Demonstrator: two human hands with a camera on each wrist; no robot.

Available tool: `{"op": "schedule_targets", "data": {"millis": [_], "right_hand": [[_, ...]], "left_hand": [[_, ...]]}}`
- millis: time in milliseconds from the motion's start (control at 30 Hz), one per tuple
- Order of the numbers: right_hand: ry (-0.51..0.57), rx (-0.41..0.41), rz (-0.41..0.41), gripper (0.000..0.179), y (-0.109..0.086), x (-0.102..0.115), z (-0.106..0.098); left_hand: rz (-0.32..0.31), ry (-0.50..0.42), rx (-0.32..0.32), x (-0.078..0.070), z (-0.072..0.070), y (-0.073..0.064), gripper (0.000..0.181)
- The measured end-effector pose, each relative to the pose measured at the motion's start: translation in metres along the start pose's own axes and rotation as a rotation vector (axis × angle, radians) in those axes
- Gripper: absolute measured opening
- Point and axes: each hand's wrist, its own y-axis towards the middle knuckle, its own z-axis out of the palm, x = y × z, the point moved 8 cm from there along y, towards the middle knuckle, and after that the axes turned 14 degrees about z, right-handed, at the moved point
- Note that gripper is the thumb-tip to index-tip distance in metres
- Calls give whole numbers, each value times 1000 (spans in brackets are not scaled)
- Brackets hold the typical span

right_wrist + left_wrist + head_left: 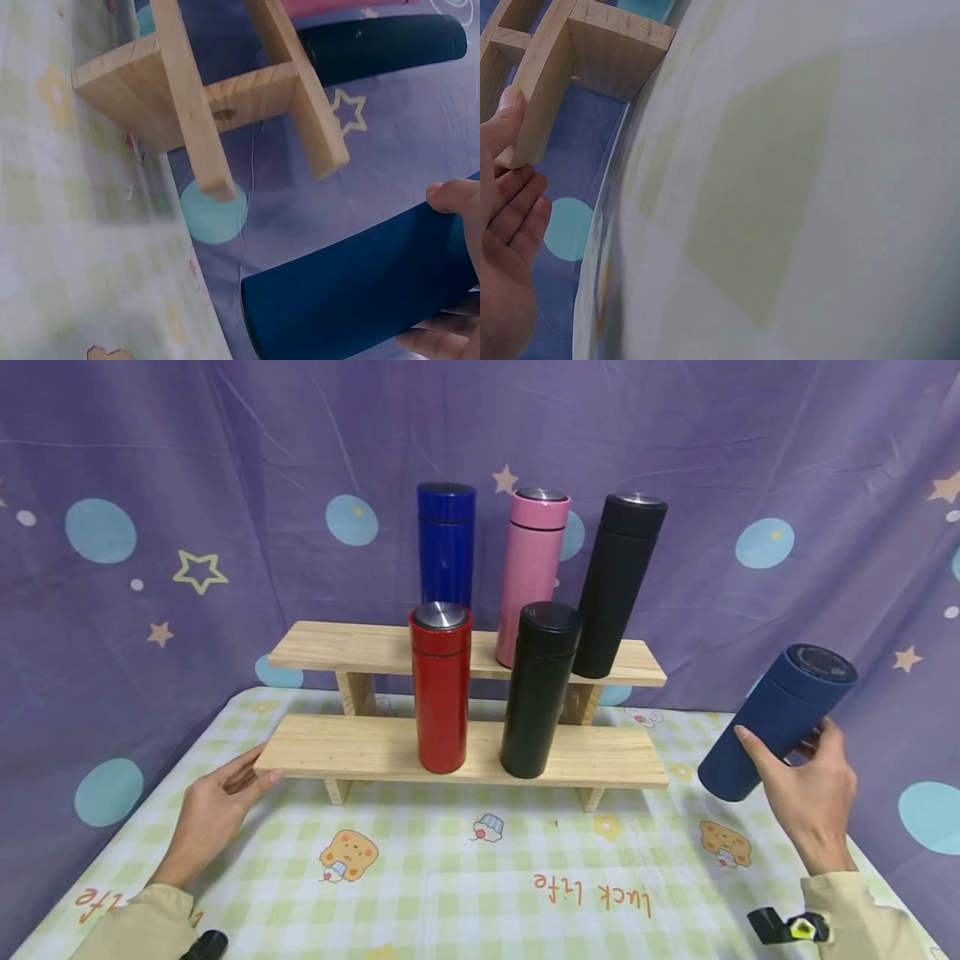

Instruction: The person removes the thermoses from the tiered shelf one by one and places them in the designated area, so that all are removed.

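Observation:
My right hand (813, 789) grips a dark blue thermos bottle (776, 727) around its lower body. The bottle is held tilted to the right of the shelf, its dark lid up; its base end shows in the right wrist view. At the left end of the two-tier wooden shelf (337, 747), my left hand (213, 806) pinches the lower board, thumb on the front edge and fingers behind the end. On that lower board stand a red thermos (441, 693) and a glossy black thermos (542, 693).
Along the upper board are a royal blue thermos (447, 543), a pink thermos (534, 568) and a matte black thermos (618, 585). The shelf stands on a green-checked tablecloth (435, 877), with a purple curtain (247, 460) close behind.

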Motion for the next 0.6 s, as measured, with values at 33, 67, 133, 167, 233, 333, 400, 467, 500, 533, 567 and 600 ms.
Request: {"op": "schedule_targets", "data": {"millis": [33, 67, 133, 167, 233, 333, 400, 467, 500, 533, 567, 600], "right_hand": [[3, -3, -7, 79, -1, 2, 0], [8, -8, -16, 78, -3, 5, -1], [25, -16, -37, 77, -6, 10, -2], [31, -20, -48, 76, -7, 13, -2], [49, -26, -64, 75, -10, 17, -2], [71, -29, -93, 73, -13, 23, -2], [84, -25, -116, 72, -16, 28, -2], [95, -19, -138, 71, -19, 33, -1], [100, -14, -147, 71, -21, 35, -1], [104, -9, -152, 70, -22, 37, 0], [107, -4, -155, 70, -24, 39, 0], [112, 2, -154, 70, -25, 41, 1]], "left_hand": [[0, 0, -2, 0, 0, 0, 74], [0, -1, -3, 0, 0, 0, 74], [2, -1, -4, 1, 0, 0, 74], [2, -2, -3, 1, 0, 0, 74], [3, -3, -2, 2, 0, 0, 74], [5, -8, -1, 2, 0, 0, 73], [6, -9, -3, 2, 0, 0, 73], [9, -10, -4, 1, 0, 0, 73], [10, -9, -4, 1, 0, 0, 73], [11, -7, -5, 1, 0, 1, 73], [10, -6, -4, 1, 0, 1, 73], [9, -6, -3, 1, 0, 1, 73]]}}
